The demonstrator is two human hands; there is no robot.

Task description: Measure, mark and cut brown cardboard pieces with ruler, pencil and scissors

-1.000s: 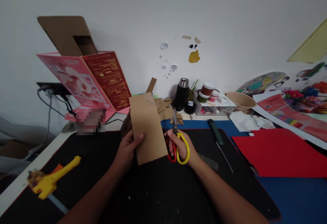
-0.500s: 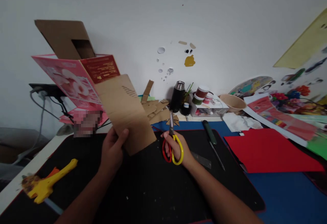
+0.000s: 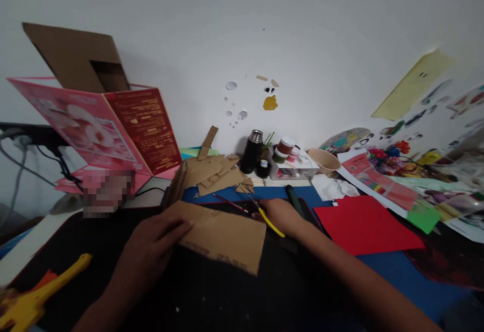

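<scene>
My left hand (image 3: 161, 233) is closed on a flat brown cardboard piece (image 3: 223, 236), with the thumb on its upper face. The cardboard is tilted low over the black mat (image 3: 196, 301), and dark printing runs along its near edge. To its right, my right hand (image 3: 280, 215) is closed on scissors (image 3: 271, 222) low over the mat. One yellow handle loop shows, and the blades point away toward the back left; the hand hides the rest. A green-handled tool (image 3: 294, 200) lies just beyond my right hand, partly covered by it.
Cardboard scraps (image 3: 215, 173) lie at the back beside a black flask (image 3: 252, 151) and a dark bottle (image 3: 263, 169). A red sheet (image 3: 368, 226) is on the right. A pink box (image 3: 91, 125) stands back left, and a yellow figure (image 3: 41, 299) lies front left.
The cardboard has come down from upright to a low, nearly flat tilt. My right hand has lowered the scissors and turned over them. The view has shifted slightly right.
</scene>
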